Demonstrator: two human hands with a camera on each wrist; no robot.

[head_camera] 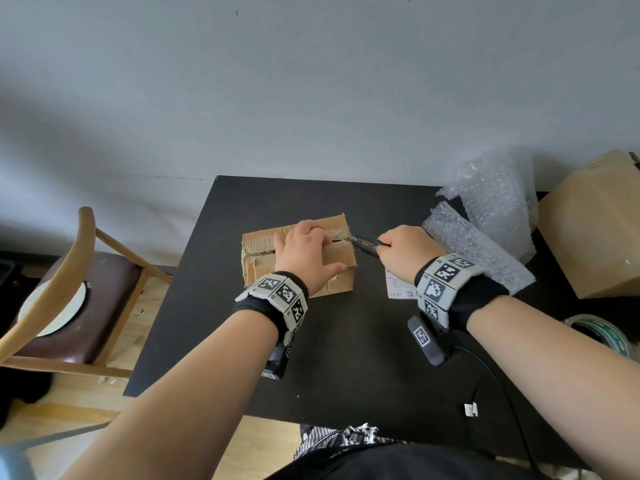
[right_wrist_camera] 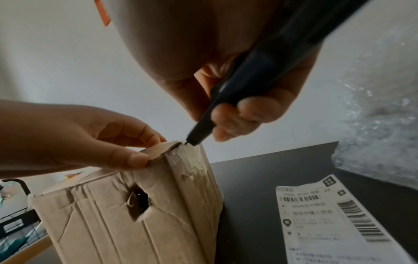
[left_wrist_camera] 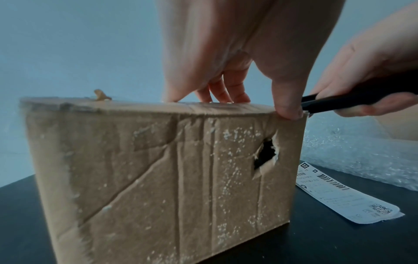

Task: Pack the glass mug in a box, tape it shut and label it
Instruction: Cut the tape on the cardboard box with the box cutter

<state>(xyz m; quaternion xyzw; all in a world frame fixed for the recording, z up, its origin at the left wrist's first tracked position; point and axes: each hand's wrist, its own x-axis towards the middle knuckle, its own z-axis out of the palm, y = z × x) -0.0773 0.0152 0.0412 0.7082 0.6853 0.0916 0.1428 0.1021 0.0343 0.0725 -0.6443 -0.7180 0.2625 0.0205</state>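
Both hands on box (head_camera: 298, 258), blade seemingly hidden

A black table (head_camera: 214, 306) stands against a plain grey-white wall (head_camera: 311, 81). Left of the fingers, a wooden chair (head_camera: 86, 271) with a brown seat stands on a pale wood floor (head_camera: 145, 306).

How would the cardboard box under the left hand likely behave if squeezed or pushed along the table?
The cardboard box would probably give under a squeeze: its side is creased and punctured by a hole. Pushed, it should slide rather than tip, since it sits flat on the table. Its weight cannot be judged; its contents are hidden.
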